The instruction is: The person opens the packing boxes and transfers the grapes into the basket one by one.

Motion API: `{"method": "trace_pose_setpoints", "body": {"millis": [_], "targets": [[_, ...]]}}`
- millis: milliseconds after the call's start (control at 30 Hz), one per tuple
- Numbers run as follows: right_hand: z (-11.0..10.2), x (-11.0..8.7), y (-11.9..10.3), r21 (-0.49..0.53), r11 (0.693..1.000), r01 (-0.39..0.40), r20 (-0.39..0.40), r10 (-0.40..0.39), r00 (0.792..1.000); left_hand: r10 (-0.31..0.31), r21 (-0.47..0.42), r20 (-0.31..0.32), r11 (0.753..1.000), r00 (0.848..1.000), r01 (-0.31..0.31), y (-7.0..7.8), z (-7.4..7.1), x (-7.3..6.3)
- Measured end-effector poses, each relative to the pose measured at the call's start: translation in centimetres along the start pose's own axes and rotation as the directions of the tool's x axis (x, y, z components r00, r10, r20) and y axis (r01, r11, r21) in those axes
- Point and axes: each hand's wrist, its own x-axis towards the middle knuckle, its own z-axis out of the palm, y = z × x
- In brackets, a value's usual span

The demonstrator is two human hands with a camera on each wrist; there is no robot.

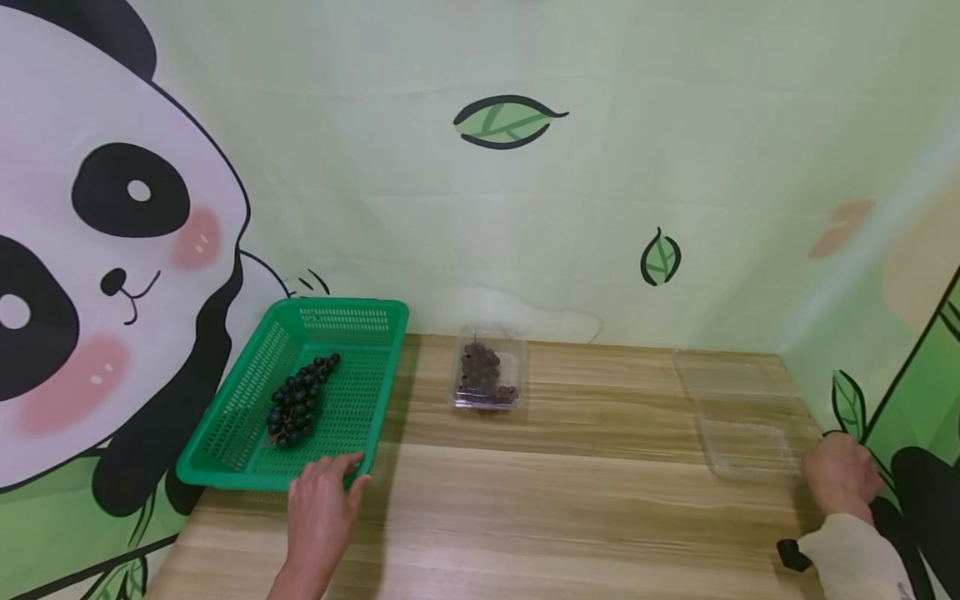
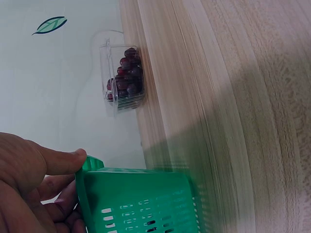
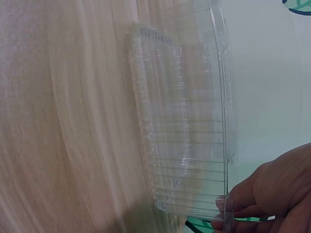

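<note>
**A light touch mattered on both sides**

The left hand (image 1: 321,510) pinched the rim of the green basket (image 1: 238,482) at its near right corner; the dark grapes (image 1: 298,407) lay inside on the basket floor. At the right end of the bench (image 1: 570,517), the right hand (image 1: 842,477) pinched the edge of a clear plastic box (image 1: 746,442) near a corner. A small clear tub (image 1: 513,358) of reddish grapes (image 1: 478,367) stood between them, near the wall.

The thin plastic probably called for a gentle pinch, since squeezing could have bent its edge. The basket rim looked sturdier, though keeping it level seemed wise, as tilting might have rolled the loose bunch.
</note>
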Motion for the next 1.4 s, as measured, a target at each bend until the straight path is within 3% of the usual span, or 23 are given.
{"method": "trace_pose_setpoints", "body": {"millis": [533, 767, 1400], "targets": [[-0.6, -0.4, -0.3, -0.008, 1.0, 0.002, -0.006, -0.002, 1.0, 0.02, -0.005, -0.024, 1.0, 1.0, -0.02, -0.2, 0.1, 0.0], [-1.4, -1.4, -1.1, 0.015, 0.999, 0.052, -0.018, -0.051, 0.999, 0.004, -0.008, -0.01, 1.0, 1.0, -0.004, -0.3, 0.1, 0.0], [-2.3, -3.8, -4.9, 0.007, 0.994, 0.111, 0.129, -0.111, 0.985, 0.016, -0.02, -0.006, 1.0, 1.0, -0.016, -0.3, 0.0, 0.2]]}}
